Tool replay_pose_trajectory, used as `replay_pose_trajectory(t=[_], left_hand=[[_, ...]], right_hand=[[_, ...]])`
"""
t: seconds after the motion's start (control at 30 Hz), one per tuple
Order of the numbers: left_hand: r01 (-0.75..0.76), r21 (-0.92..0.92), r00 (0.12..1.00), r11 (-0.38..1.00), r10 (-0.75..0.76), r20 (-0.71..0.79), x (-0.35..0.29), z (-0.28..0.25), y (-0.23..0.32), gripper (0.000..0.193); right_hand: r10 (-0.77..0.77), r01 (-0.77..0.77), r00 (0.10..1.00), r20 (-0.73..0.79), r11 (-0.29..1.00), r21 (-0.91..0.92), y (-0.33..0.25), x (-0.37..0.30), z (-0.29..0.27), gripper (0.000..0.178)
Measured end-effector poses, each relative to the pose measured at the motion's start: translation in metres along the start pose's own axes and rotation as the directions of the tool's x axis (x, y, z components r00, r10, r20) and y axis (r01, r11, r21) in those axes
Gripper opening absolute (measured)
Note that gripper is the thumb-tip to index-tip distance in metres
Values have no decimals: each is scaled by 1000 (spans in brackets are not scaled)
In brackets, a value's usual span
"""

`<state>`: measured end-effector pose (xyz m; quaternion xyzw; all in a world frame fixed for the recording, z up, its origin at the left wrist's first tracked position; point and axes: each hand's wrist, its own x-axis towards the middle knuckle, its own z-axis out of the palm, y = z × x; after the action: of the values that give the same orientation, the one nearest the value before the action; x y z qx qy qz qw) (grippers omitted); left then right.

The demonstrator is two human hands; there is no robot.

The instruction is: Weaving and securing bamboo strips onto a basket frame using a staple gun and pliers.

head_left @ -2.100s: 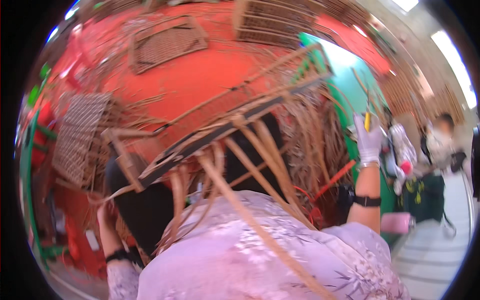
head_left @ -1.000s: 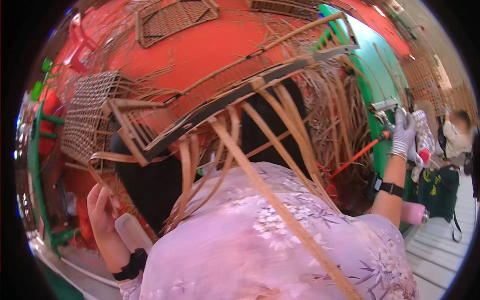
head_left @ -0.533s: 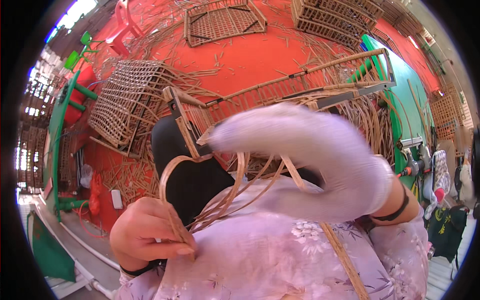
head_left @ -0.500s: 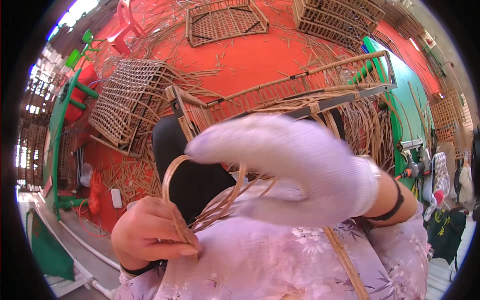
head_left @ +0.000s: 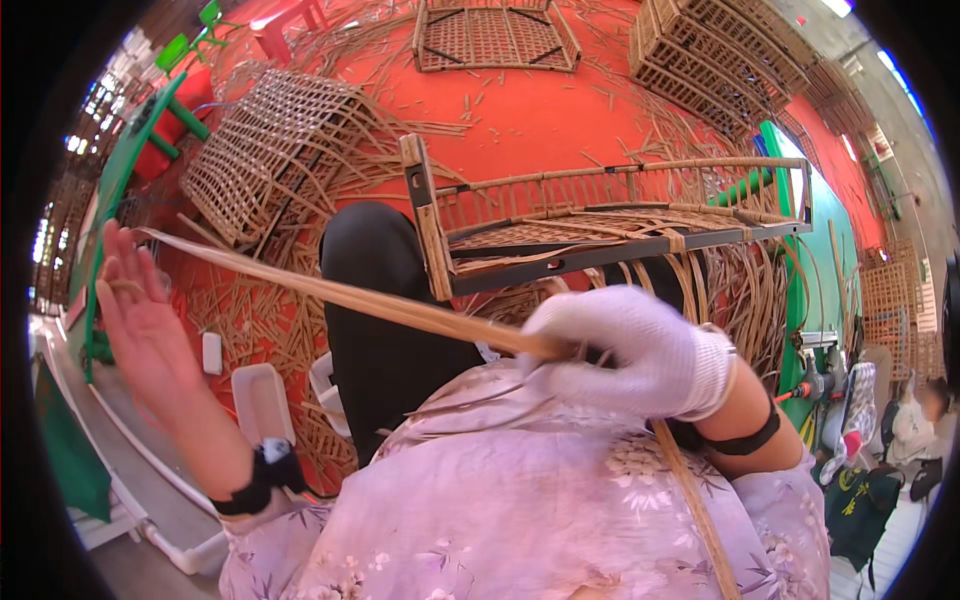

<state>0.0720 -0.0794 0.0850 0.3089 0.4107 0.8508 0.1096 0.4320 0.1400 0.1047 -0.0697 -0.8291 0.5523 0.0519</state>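
My right hand [head_left: 640, 355], in a white knitted glove, is closed round one end of a flat tan rattan strip [head_left: 380, 300]; whether several lie together there I cannot tell. The strip stretches leftward over my dark-trousered knee, and its far tip is beside the fingers of my left hand [head_left: 150, 325]. That hand is bare, raised and open, its fingers spread. Thin strips [head_left: 480, 425] hang across my floral top below the glove. Another strip [head_left: 700, 505] slopes down my right side. In front of my knees stands a woven rattan basket with a black metal frame [head_left: 560, 262].
A larger woven basket [head_left: 270, 150] lies tilted at the left on the red floor [head_left: 500, 120], among scattered offcuts. Beyond are another basket [head_left: 500, 45] and a stack [head_left: 710, 60]. Green tables [head_left: 825, 215] flank me. White plastic trays [head_left: 262, 400] sit by my left forearm.
My left hand has let go of the bent strip and swung out far left, opening. The right hand has closed on the strip, which is now stretched straight. The view has shifted slightly.
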Motion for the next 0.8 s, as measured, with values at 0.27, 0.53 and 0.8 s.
replay_pose_trajectory(t=[0.27,0.53,0.8], left_hand=[[43,497,759,867,295,-580,17,-116,1,42],[104,237,912,966,-188,365,-31,-11,-20,26],[223,75,401,972,-162,902,-90,149,-39,14]], right_hand=[[140,-32,870,-472,973,231,-10,-37,-49,14],[-214,424,903,-372,582,693,-33,-4,-66,27],[-405,389,882,-239,342,855,-63,31,-19,33]])
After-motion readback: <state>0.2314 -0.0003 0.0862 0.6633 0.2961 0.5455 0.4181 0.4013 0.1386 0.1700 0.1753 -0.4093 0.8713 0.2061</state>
